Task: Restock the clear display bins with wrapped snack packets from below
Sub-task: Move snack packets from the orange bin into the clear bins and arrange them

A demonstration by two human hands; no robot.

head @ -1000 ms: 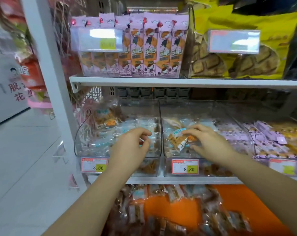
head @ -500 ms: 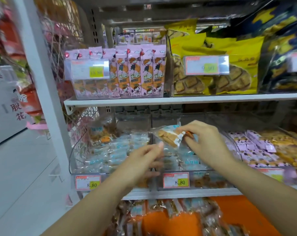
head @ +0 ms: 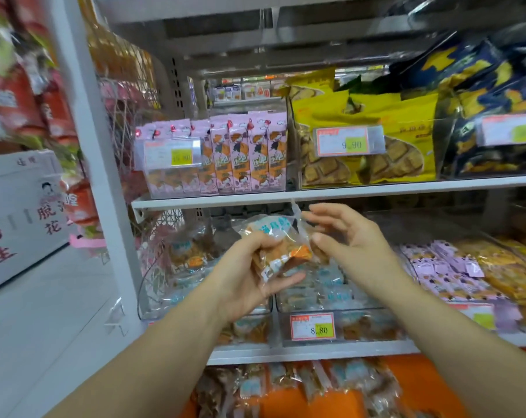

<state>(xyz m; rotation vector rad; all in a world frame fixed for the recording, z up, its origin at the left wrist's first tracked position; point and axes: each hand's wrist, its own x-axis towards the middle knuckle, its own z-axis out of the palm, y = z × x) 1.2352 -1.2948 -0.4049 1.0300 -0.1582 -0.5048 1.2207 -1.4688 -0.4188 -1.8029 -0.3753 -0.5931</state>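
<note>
Left hand (head: 246, 285) is gripping one packet (head: 281, 251) above the bins (head: 373, 309). Right hand (head: 358, 245) is hovering just beside it, fingers (head: 325, 211) spread and empty. Next: lowering packet into a bin.

Clear-wrapped snack packet (head: 281, 251) (blue and orange print), tilted in mid-air before partly filled clear display bins (head: 361, 310)

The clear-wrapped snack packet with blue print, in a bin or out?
Out: the left hand grips the clear-wrapped snack packet aloft in front of the clear plastic bins.

Single head-worn view, close, facing the shelf (head: 331, 193) front, angled slightly downward
</note>
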